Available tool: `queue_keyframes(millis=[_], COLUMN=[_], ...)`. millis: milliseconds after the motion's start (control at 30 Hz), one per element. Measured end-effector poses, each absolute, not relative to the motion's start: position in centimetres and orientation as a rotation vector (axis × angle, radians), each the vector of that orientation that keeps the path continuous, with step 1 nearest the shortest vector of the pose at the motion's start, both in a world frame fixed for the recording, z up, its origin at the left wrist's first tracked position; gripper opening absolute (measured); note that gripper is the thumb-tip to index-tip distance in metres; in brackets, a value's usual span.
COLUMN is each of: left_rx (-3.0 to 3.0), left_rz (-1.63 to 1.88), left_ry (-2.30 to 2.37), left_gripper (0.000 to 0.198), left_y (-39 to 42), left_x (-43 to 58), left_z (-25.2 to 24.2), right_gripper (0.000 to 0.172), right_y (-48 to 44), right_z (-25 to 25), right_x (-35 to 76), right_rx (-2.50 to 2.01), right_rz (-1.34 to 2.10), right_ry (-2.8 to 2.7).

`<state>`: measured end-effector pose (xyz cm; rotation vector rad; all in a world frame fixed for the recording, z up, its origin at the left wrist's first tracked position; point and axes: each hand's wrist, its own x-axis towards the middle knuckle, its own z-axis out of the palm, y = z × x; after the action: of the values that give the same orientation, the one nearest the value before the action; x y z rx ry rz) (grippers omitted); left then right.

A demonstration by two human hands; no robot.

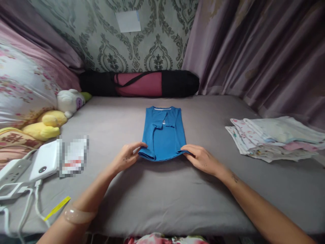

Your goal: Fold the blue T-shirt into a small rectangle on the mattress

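Blue shirt [164, 134] lies flat in the middle of the bed [162, 196], already folded into a narrow strip, collar end away from the person, hem end nearest.

Left hand [127, 157]: fingers pinched together on the near left corner of the shirt, thumb on top, the rest tucked under the edge. Right hand [200, 157]: same on the near right corner, fingers closed on the fabric edge. Near hem is lifted slightly off the sheet and curls up between the two grips.

Doing this step well, my read:
- keep both corners level so the fold line runs straight across
- hold the layers together at each corner; the left side has a thick rolled edge that could slip apart
- keep the strip taut between the hands, no sag in the middle
- the sleeve tucked on top near the collar looks loose, so avoid dragging the strip across the sheet

Containers: no box or basket in view. Closest thing is the black bag [139, 83] lying on its side against the wall, with a dark pink roll inside showing through the middle; ends closed, rest of contents hidden.

Also there: stack of folded light clothes [276, 139] well to the right, soft toys [58, 115] and a white power strip [14, 171] with cables at left.
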<state>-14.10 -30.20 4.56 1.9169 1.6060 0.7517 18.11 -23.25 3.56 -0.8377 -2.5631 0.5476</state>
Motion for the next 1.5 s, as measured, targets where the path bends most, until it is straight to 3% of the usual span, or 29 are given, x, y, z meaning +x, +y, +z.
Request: queue_keyframes(millis=[333, 567, 700, 800, 1100, 1333, 1500], left_rx=[1.426, 1.396, 1.402, 1.515, 1.856, 2.219, 2.481], left_rz=[1.154, 1.02, 1.021, 1.023, 0.839, 1.08, 0.667], left_ry=[1.624, 1.988, 2.073, 2.117, 2.139, 2.133, 1.978], left_gripper=[0.028, 0.022, 0.033, 0.044, 0.03, 0.03, 0.044], left_y=[-26.4, -23.8, -23.8, -24.3, -24.6, -25.2, -24.9], left_x=[-12.9, -12.7, -12.5, -12.3, -12.9, -11.9, -10.4], left_z=[4.4, 1.7, 0.8, 0.6, -0.9, 0.9, 0.5], right_gripper=[0.026, 0.027, 0.035, 0.041, 0.039, 0.043, 0.052], right_y=[-17.7, -15.2, -15.5, -15.7, -16.8, -18.2, -19.2], right_z=[2.3, 0.3, -0.4, -0.8, -0.5, 0.9, 0.7], right_x=[16.1, 14.7, 14.6, 14.7, 14.9, 13.3, 11.8], right_rx=[-1.161, -1.335, -1.389, -1.343, -1.431, -1.335, -1.0], right_rz=[0.522, 0.419, 0.477, 0.49, 0.245, -0.008, 0.011], right_ry=[-2.271, -2.227, -2.142, -2.116, -2.216, -2.38, -2.637])
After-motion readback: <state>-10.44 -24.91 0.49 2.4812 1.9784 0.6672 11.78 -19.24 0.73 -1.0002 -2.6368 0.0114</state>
